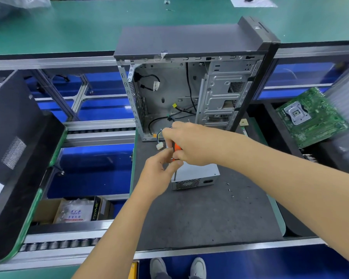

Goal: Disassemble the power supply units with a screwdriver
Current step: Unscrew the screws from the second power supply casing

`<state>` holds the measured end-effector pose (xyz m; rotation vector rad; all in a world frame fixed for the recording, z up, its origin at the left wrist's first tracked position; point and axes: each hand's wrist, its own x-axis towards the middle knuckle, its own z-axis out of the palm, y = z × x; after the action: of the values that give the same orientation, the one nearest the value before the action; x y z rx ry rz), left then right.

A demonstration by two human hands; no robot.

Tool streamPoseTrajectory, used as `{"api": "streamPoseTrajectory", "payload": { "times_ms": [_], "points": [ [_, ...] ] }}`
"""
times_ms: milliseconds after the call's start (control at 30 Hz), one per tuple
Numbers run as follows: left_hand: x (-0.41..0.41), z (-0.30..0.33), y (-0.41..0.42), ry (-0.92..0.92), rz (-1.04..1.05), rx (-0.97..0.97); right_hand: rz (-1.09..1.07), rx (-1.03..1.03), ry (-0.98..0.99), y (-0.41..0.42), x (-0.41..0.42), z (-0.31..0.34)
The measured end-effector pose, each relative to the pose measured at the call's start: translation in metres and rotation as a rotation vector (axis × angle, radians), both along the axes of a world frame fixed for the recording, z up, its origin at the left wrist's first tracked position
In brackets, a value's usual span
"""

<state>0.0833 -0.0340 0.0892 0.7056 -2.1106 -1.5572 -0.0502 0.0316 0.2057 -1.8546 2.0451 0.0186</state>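
Note:
A silver power supply unit (197,178) lies on the dark work mat (199,218), its vented face toward me. My right hand (191,143) grips the orange-handled screwdriver (176,148), held upright with its shaft tip at the unit's top left corner. My left hand (161,170) pinches the screwdriver just below the handle, thumb and fingers curled around it. The unit's cable bundle with a white connector (159,146) trails toward the case behind. Much of the unit's top is hidden by my hands.
An open, gutted computer case (189,87) stands upright behind the unit. A green motherboard (312,115) lies at the right. Loose screws (230,190) dot the mat. A black side panel (18,158) leans at the left, with a cardboard box (77,210) below.

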Motion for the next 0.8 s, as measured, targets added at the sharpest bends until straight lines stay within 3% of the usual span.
{"api": "streamPoseTrajectory", "payload": {
  "times_ms": [100,200,333,500,667,800],
  "points": [
    [0.000,0.001,0.002,-0.006,0.071,0.009,0.044,0.035,-0.002,0.000,0.003,0.003],
    [-0.006,0.001,0.010,0.000,0.162,0.048,-0.094,0.069,0.029,0.000,0.010,0.009],
    [-0.008,0.005,0.015,0.061,0.165,-0.008,-0.121,0.039,0.296,-0.006,0.020,0.011],
    [0.002,0.001,0.007,0.006,0.021,0.030,-0.035,0.060,0.074,-0.001,0.008,0.007],
    [-0.002,0.003,0.006,-0.024,0.121,0.037,-0.012,0.093,-0.039,0.001,0.007,0.010],
    [-0.013,0.005,0.011,0.044,0.160,0.000,-0.184,-0.018,0.212,-0.003,0.018,0.008]
  ]
}}
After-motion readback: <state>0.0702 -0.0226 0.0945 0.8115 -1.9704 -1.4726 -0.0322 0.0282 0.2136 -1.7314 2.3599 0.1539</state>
